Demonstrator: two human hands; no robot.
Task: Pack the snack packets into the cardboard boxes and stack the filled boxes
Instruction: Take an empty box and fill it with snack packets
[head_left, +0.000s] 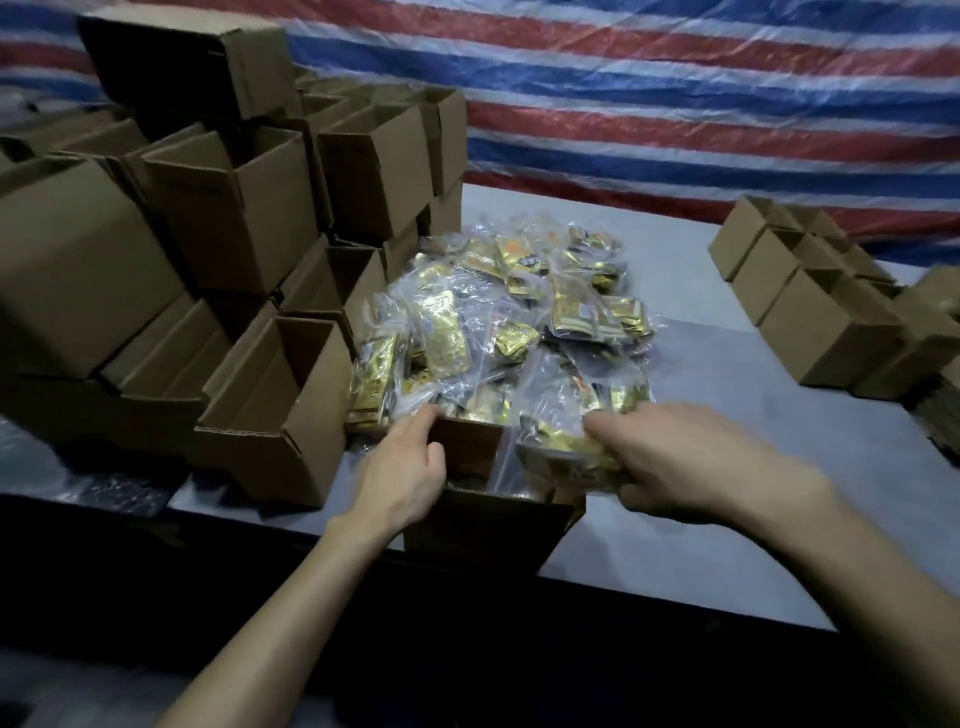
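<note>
Head view: a red, white and blue striped tarp (675, 104) hangs behind everything. In front of it a grey table (727, 493) carries a heap of snack packets (519, 322), gold pouches sealed in clear plastic bags, piled near the table's middle. Left of the heap, open-topped cardboard boxes (223, 208) are stacked several layers high, touching the heap's edge. Well apart to the right of the heap sits a lower cluster of brown boxes (810, 312). Just in front of the heap, at the table's near edge, stands 1 open box (488, 525). 2 bare hands reach to it. The left hand (400, 478) is at the box's left rim, forefinger stretched along the far wall; blur hides whether it grips. The right hand (691, 457) clasps a clear bag of gold packets (561, 447), thumb on top, over the box's right side, against the heap's near edge.
</note>
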